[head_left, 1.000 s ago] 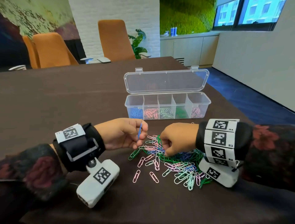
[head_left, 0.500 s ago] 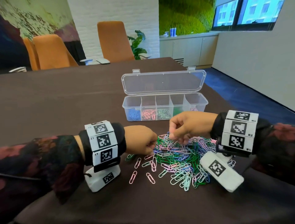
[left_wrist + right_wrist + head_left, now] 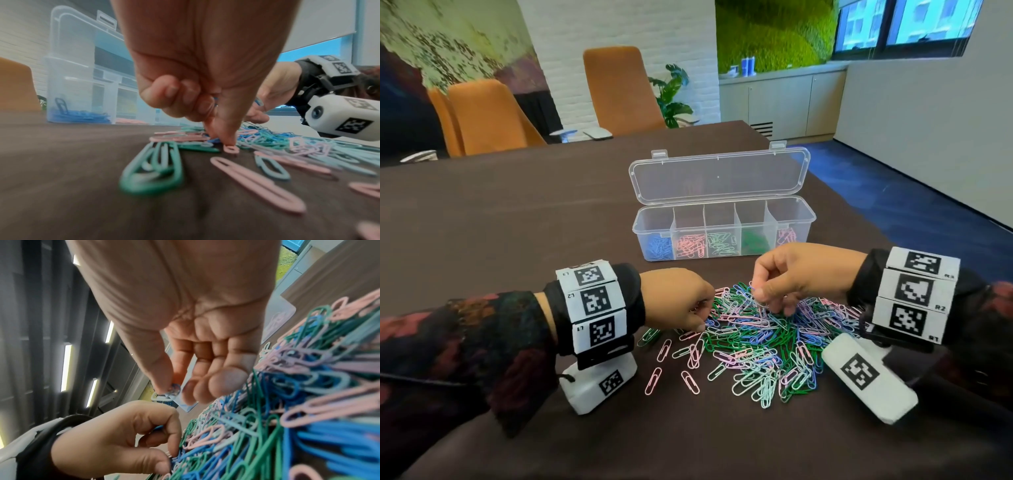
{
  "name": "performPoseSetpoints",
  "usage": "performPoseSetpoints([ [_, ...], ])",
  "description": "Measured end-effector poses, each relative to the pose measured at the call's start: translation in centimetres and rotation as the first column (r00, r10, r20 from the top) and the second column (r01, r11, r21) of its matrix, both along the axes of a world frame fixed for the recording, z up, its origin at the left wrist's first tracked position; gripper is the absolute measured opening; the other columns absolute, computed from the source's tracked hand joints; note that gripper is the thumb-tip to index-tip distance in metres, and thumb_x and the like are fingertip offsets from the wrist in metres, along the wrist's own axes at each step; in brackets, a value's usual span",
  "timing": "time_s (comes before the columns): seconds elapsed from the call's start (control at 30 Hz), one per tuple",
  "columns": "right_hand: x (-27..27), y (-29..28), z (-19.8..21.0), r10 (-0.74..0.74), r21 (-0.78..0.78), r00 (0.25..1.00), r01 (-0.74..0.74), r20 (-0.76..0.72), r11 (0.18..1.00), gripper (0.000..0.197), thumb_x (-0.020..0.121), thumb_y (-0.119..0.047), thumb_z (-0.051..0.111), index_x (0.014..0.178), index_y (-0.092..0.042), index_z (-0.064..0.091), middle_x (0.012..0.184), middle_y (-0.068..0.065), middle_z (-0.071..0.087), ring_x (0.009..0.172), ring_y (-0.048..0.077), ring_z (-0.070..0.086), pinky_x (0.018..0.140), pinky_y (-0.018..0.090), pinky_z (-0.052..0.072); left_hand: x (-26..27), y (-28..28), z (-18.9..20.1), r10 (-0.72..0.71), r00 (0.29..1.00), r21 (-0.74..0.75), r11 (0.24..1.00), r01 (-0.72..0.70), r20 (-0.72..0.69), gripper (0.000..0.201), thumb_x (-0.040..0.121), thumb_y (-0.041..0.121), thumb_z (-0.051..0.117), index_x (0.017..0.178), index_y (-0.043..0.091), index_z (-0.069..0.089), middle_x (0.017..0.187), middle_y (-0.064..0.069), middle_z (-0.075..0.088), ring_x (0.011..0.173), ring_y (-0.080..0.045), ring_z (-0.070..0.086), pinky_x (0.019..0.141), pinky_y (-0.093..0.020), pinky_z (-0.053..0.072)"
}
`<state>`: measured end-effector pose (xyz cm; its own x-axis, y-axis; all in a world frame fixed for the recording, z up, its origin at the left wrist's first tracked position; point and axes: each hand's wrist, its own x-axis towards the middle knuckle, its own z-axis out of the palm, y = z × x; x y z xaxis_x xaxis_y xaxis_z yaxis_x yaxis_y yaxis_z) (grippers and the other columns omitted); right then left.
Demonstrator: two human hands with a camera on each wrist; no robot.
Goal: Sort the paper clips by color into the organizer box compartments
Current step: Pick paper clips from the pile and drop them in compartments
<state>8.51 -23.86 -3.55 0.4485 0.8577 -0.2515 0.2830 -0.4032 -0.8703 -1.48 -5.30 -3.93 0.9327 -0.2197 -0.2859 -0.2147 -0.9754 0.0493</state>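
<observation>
Pinching a blue clip [image 3: 174, 388] above the pile [image 3: 760, 342], right-hand fingers [image 3: 162, 378] curl; left fingers [image 3: 218, 129] curled, contents unclear.

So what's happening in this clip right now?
A person is sorting a mixed pile of paper clips on a dark table into a clear organizer box, lid open, whose five compartments each already hold some clips. The right hand pinches a blue clip between thumb and forefinger just above the pile. The left hand is down at the pile's left edge, fingers curled, with blue clips showing between them.
</observation>
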Motion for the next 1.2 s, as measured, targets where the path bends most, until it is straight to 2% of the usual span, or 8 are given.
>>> performPoseSetpoints([
  [0.33, -0.6, -0.3, 0.6, -0.035, 0.038, 0.998, 0.033, 0.054, 0.999, 0.018, 0.084, 0.003, 0.063, 0.073, -0.008, 0.053, 0.062, 0.000, 0.063, 0.058, 0.012, 0.059, 0.046, 0.018, 0.046, -0.9, 1.5, 0.7, 0.151, 0.988, -0.354, 0.923, -0.149, -0.021, 0.020, 0.091, 0.012, 0.054, 0.075, 0.022, 0.050, 0.063, 0.012, 0.048, 0.053, -0.004, 0.040, 0.054, -0.012, 0.033],
  [0.43, -0.8, -0.3, 0.6, -0.029, 0.008, 0.990, 0.028, 0.136, 1.000, 0.020, 0.082, 0.008, 0.059, 0.072, -0.008, 0.051, 0.065, 0.003, 0.064, 0.052, 0.007, 0.057, 0.047, 0.018, 0.045, -1.4, 1.7, 0.5, 0.273, 0.921, -0.780, 0.495, -0.382, -0.278, 0.011, 0.082, 0.014, 0.059, 0.076, 0.015, 0.050, 0.071, 0.006, 0.059, 0.051, -0.006, 0.042, 0.048, -0.014, 0.034],
  [0.53, -1.0, 0.0, 0.6, 0.003, -0.048, 0.968, 0.009, 0.251, 0.999, 0.020, 0.080, 0.007, 0.059, 0.070, -0.008, 0.052, 0.068, 0.009, 0.063, 0.042, 0.001, 0.051, 0.046, 0.017, 0.042, -1.6, 1.8, -0.1, 0.269, 0.857, -0.879, 0.069, -0.472, -0.440, 0.007, 0.072, 0.008, 0.053, 0.077, 0.010, 0.049, 0.069, -0.002, 0.063, 0.050, -0.008, 0.048, 0.043, -0.015, 0.036],
  [0.7, -1.2, 0.4, 0.7, 0.069, -0.128, 0.890, -0.012, 0.450, 0.992, 0.022, 0.082, -0.006, 0.068, 0.068, -0.016, 0.054, 0.062, -0.008, 0.059, 0.044, -0.004, 0.048, 0.048, 0.012, 0.039, -1.7, 2.0, -0.2, 0.245, 0.781, -0.818, -0.197, -0.540, -0.575, 0.024, 0.064, 0.005, 0.050, 0.088, 0.009, 0.055, 0.062, -0.004, 0.053, 0.051, -0.015, 0.053, 0.045, -0.022, 0.047],
  [0.8, -1.2, 0.5, 0.8, 0.112, -0.171, 0.842, -0.024, 0.527, 0.985, 0.020, 0.084, -0.014, 0.069, 0.071, -0.020, 0.055, 0.064, -0.010, 0.058, 0.048, -0.005, 0.048, 0.055, 0.013, 0.040, -1.9, 1.8, -0.1, 0.291, 0.801, -0.845, -0.053, -0.532, -0.522, 0.013, 0.068, 0.014, 0.054, 0.080, 0.011, 0.056, 0.060, -0.001, 0.044, 0.047, -0.012, 0.045, 0.042, -0.020, 0.040],
  [0.9, -1.3, 0.4, 1.0, 0.116, -0.174, 0.876, -0.038, 0.469, 0.984, 0.016, 0.085, -0.007, 0.064, 0.074, -0.015, 0.054, 0.064, -0.006, 0.061, 0.045, -0.001, 0.049, 0.054, 0.019, 0.043, -2.0, 1.9, 0.3, 0.359, 0.889, -0.777, 0.457, -0.433, -0.285, 0.005, 0.079, 0.019, 0.064, 0.077, 0.016, 0.060, 0.056, 0.005, 0.042, 0.046, -0.006, 0.036, 0.045, -0.015, 0.032],
  [1.0, -1.2, 0.2, 1.0, 0.072, -0.044, 0.980, -0.064, 0.188, 0.997, 0.018, 0.085, 0.010, 0.056, 0.081, -0.006, 0.049, 0.067, 0.009, 0.064, 0.048, 0.011, 0.056, 0.047, 0.021, 0.046, -1.8, 2.2, 0.7, 0.190, 0.982, -0.414, 0.894, -0.169, 0.010, 0.004, 0.089, 0.018, 0.062, 0.087, 0.020, 0.065, 0.055, 0.012, 0.050, 0.051, -0.002, 0.044, 0.055, -0.009, 0.033],
  [1.2, -0.6, -0.1, 0.9, -0.093, 0.225, 0.927, 0.183, -0.362, 0.957, 0.025, 0.089, 0.013, 0.042, 0.095, -0.007, 0.055, 0.064, 0.007, 0.059, 0.049, 0.014, 0.055, 0.043, 0.019, 0.047, -0.7, 1.2, 0.6, -0.067, 0.997, -0.009, 0.998, 0.067, 0.044, 0.023, 0.089, 0.028, 0.061, 0.112, 0.027, 0.061, 0.074, 0.010, 0.049, 0.063, -0.005, 0.044, 0.056, -0.017, 0.029],
])
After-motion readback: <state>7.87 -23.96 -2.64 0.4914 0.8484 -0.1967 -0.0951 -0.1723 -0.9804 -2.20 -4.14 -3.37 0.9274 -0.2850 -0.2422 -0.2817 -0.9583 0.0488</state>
